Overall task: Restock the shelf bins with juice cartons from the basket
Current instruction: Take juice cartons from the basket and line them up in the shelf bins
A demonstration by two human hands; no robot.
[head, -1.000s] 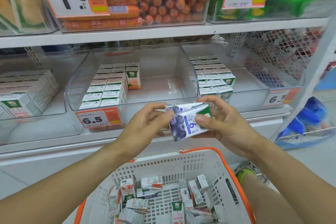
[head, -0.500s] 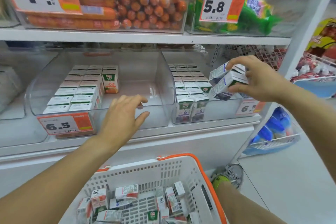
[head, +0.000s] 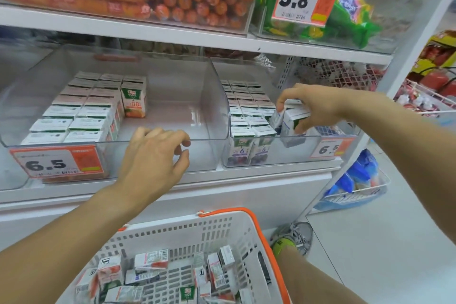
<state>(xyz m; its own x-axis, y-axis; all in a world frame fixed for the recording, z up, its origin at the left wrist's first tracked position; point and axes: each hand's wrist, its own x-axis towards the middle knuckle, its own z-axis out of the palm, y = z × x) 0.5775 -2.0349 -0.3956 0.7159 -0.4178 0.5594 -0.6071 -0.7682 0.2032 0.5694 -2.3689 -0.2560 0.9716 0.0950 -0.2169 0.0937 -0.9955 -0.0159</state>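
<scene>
Cartons (head: 292,119) look light, stiff yet crushable, so the right hand (head: 312,106) pinches two by their sides; left hand (head: 154,155) hangs loosely empty.

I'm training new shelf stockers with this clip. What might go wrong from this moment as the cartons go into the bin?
1. The right hand pinches two blueberry cartons at once, tilted; one may slip or land on its side in the right bin.
2. Pushing them in could topple the upright front-row cartons beside them.
3. The left hand hovers by the middle bin and might knock it.
</scene>
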